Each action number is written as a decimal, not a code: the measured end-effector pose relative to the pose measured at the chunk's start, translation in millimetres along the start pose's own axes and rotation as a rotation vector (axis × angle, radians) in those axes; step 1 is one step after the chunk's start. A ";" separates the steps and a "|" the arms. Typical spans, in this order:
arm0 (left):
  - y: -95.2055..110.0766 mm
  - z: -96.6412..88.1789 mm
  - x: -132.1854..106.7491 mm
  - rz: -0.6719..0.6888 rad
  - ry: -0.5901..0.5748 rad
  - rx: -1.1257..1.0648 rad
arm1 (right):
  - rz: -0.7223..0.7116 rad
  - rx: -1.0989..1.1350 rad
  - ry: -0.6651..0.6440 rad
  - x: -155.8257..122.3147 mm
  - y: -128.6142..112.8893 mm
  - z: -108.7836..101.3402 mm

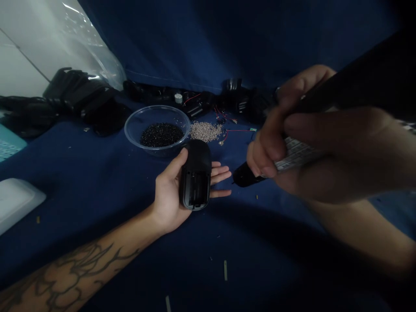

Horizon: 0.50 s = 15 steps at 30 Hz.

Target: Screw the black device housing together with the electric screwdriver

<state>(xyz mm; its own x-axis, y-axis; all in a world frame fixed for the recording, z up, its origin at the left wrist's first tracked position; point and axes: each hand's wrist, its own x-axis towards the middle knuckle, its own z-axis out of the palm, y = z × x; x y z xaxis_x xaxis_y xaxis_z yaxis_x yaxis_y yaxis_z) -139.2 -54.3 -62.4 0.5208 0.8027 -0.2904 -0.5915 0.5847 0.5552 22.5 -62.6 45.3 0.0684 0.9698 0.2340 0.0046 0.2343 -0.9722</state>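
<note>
From my remote post I follow a pair of bare hands at work over a table (81,182) draped in navy cloth. At far left, at nine o'clock from the work, sits a white plastic tray (16,203), and a heap of black gloves (69,102) lies at ten o'clock beneath a crumpled clear plastic sheet (97,52). A clear plastic bowl (157,130) at eleven o'clock holds fine, glossy black granules (161,135), while a loose mound of pale beads (205,131) spreads across the cloth at twelve o'clock. A tattooed left forearm (74,273) enters from seven o'clock and ends in my left hand's counterpart on screen, the left hand (169,201), its fingers (221,175) spread open and palm up. Resting on that palm, with the thumb against its side, is a black plastic casing (196,175), rounded at one end and ribbed inside. Its rectangular compartment faces up, apparently uncovered; I cannot tell what lies inside. At three o'clock, a blurred right hand (325,160) has its fingers (266,147) curled tightly around a black pen-shaped tool (248,175), whose tip hovers just beside the casing without touching it. Thin red wires (235,130) and a small green circuit board (252,129) lie at one o'clock.
</note>
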 end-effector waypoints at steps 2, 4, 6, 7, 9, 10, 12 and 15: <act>0.1 2.1 -0.3 0.016 0.020 0.005 | 0.030 0.019 -0.049 -2.5 7.6 -0.8; 0.2 3.9 0.3 0.026 0.053 0.001 | 0.054 0.062 -0.111 -4.4 14.3 -2.4; 0.0 5.2 1.2 0.029 0.078 -0.016 | 0.065 0.098 -0.171 -5.4 19.8 -4.8; -0.2 5.6 1.6 0.031 0.084 -0.025 | 0.072 0.115 -0.202 -5.6 22.2 -6.2; -0.6 6.1 2.0 0.034 0.082 -0.036 | 0.079 0.142 -0.244 -5.1 26.4 -8.8; -0.8 6.3 2.0 0.035 0.081 -0.035 | 0.081 0.147 -0.276 -4.7 28.3 -9.8; -1.0 6.9 1.6 0.031 0.083 -0.027 | 0.074 0.155 -0.321 -3.6 31.7 -10.6; -0.6 8.0 1.0 0.015 0.085 -0.022 | 0.047 0.190 -0.279 -3.1 36.0 -8.9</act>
<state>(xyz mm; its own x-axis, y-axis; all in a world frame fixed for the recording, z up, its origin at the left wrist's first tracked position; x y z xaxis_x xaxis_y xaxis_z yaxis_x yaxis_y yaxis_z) -133.4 -54.9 -56.7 0.4585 0.8178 -0.3477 -0.6128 0.5744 0.5428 31.4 -57.8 9.5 -0.2118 0.9547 0.2090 -0.1800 0.1721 -0.9685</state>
